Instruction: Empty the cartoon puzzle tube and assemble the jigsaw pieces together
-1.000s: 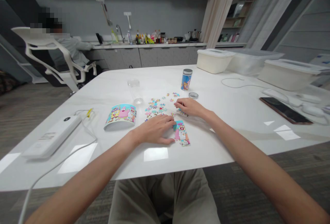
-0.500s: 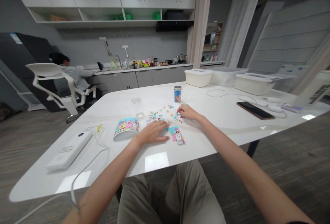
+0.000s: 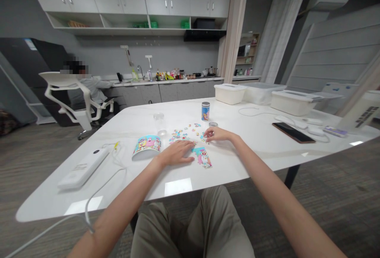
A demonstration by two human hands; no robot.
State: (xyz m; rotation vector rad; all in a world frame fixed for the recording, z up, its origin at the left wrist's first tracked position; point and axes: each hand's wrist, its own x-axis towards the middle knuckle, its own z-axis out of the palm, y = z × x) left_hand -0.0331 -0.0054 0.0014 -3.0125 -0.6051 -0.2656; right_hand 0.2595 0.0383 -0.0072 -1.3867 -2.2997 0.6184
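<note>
My left hand (image 3: 177, 153) lies flat on the white table with its fingers stretched out, beside the joined part of a jigsaw puzzle (image 3: 203, 157) showing colourful cartoon figures. Loose jigsaw pieces (image 3: 179, 134) are scattered beyond its fingertips. Over the right side of the scatter, my right hand (image 3: 219, 134) has its fingers bent down and pinched at a small jigsaw piece, mostly covered by the fingertips. To the left stands a curved picture sheet (image 3: 147, 145) with similar cartoon figures. A blue printed can (image 3: 205, 111) with a grey lid stands behind the pieces.
A clear jar (image 3: 159, 124) stands behind the picture sheet, and a round lid (image 3: 213, 124) lies near my right hand. A white power bank-like box (image 3: 84, 167) with cables is at left. Phone (image 3: 293, 132) and storage boxes (image 3: 229, 93) are at right. A person sits beyond the table.
The view has tilted up slightly. My right hand has drawn a little nearer to me among the loose pieces, uncovering the round lid. My left hand stays in place.
</note>
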